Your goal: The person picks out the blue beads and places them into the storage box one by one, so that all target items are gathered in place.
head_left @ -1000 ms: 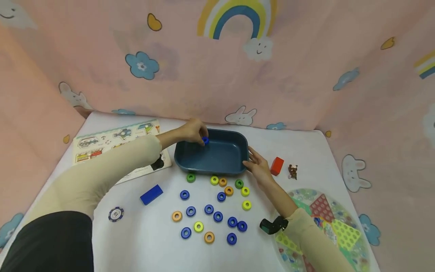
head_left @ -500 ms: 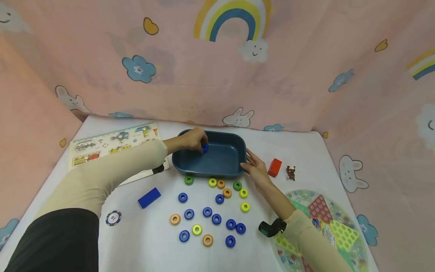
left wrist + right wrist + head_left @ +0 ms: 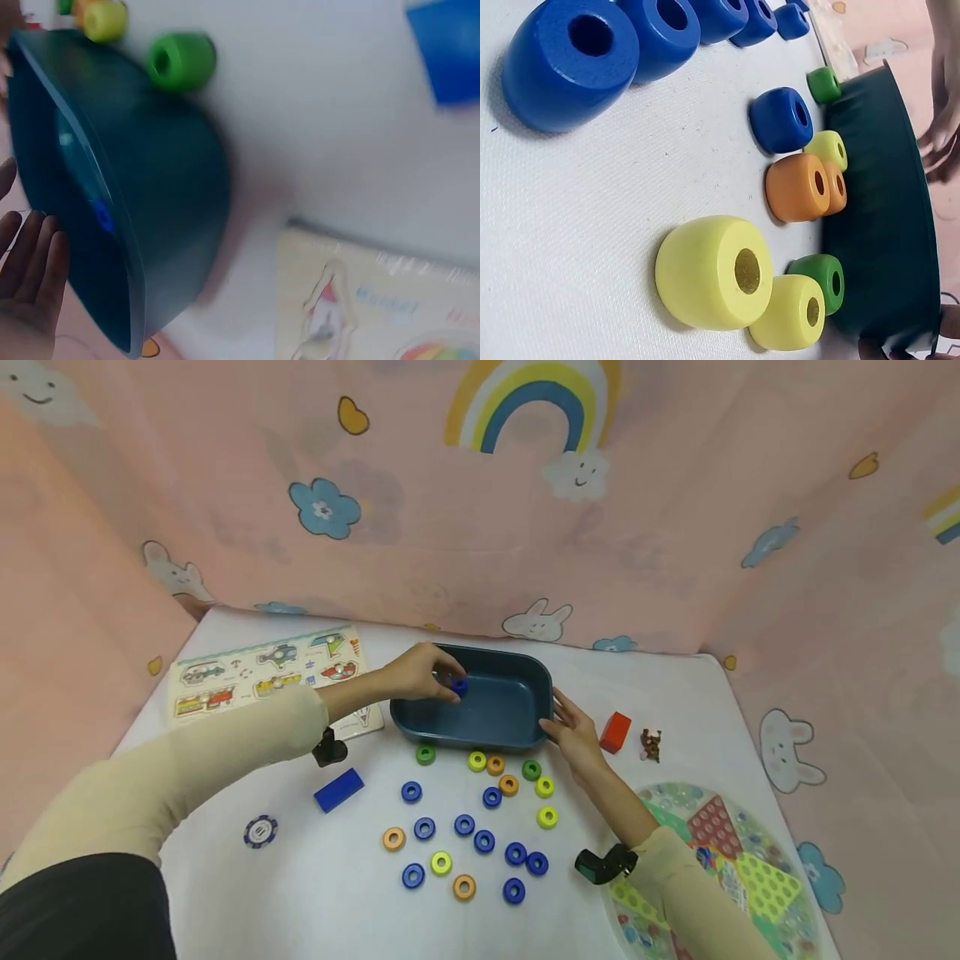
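A dark teal rectangular tray (image 3: 471, 737) stands on the white table. My left hand (image 3: 422, 672) hovers over its left part, fingers extended and spread from the thumb. A blue bead (image 3: 103, 216) lies inside the tray, apart from the fingertips in the left wrist view. My right hand (image 3: 576, 737) grips the tray's right end, thumb at the rim and fingers along the outer wall. In front of the tray lie loose barrel-shaped beads: several blue beads (image 3: 483, 841), yellow beads (image 3: 547, 817), orange beads (image 3: 464, 887) and green beads (image 3: 531, 769).
A picture puzzle board (image 3: 240, 672) lies at the back left, partly under my left arm. Nearby are a blue block (image 3: 339, 790) and a poker chip (image 3: 260, 832). On the right sit a red block (image 3: 615, 732), a small brown figurine (image 3: 650, 745) and a round patterned board (image 3: 750, 843).
My left hand, earlier pinching the blue bead over the tray, has opened its fingers and drawn slightly left. The bead is now in the tray. My right hand stays at the tray's end.
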A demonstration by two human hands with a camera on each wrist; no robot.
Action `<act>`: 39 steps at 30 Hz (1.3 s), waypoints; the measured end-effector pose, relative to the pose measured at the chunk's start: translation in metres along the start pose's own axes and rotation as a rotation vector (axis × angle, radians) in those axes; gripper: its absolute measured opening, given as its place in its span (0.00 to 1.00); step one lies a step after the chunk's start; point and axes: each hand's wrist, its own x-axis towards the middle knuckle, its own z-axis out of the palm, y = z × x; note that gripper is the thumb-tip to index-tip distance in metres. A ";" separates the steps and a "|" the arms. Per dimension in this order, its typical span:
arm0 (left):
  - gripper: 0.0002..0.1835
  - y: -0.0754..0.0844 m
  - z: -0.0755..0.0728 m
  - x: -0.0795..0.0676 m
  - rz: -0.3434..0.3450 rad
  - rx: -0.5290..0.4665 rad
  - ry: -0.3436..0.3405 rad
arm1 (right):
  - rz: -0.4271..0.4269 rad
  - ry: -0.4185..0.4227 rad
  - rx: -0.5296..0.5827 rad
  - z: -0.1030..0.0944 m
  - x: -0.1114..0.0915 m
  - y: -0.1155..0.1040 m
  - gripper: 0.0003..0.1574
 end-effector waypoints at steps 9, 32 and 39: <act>0.19 0.008 0.012 -0.069 -0.035 -0.298 0.089 | 0.007 0.018 -0.004 -0.007 -0.002 0.005 0.39; 0.20 -0.014 0.105 -0.139 -0.096 -0.244 0.194 | 0.002 0.010 0.024 -0.010 0.001 0.007 0.40; 0.18 -0.013 0.095 -0.141 -0.139 -0.290 0.214 | 0.009 0.002 0.009 -0.004 0.004 0.004 0.40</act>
